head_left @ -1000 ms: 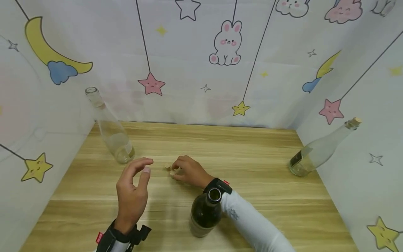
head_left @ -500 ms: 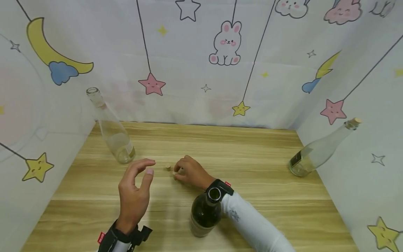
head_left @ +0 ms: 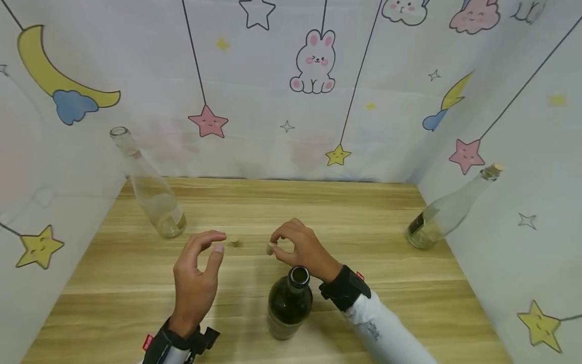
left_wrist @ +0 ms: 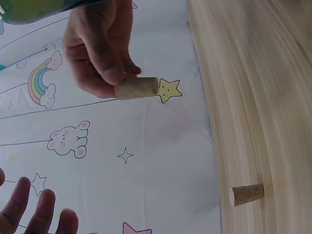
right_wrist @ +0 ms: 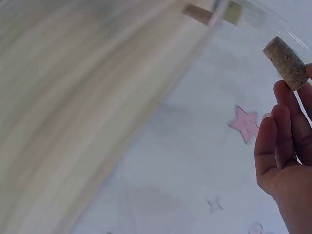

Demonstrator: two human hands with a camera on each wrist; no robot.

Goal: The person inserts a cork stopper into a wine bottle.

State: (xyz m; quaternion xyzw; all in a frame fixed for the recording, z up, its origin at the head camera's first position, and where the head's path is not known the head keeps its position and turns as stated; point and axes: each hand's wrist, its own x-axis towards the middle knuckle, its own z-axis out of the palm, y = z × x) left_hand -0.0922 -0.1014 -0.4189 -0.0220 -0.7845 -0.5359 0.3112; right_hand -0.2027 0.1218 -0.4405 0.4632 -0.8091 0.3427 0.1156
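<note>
My right hand (head_left: 306, 248) pinches a cork (right_wrist: 286, 63) between thumb and fingertips, raised off the table behind a dark green bottle (head_left: 289, 303). That bottle stands upright in front of me, its mouth uncorked. The held cork also shows in the left wrist view, pointing sideways out of the fingers. To the left, my left hand (head_left: 196, 283) hovers with fingers relaxed and apart, holding nothing. A second cork (head_left: 234, 243) stands on the table just past the left fingertips.
A clear bottle (head_left: 156, 202) without a stopper stands at the back left. Another clear bottle (head_left: 438, 220), with a cork in its mouth, stands at the right. Patterned white cloth (head_left: 263, 91) walls in the wooden table (head_left: 291, 197) at the back and sides.
My right hand has lifted the cork off the table and moved right with it, away from the second cork. The left hand has barely moved. The head view has shifted slightly right.
</note>
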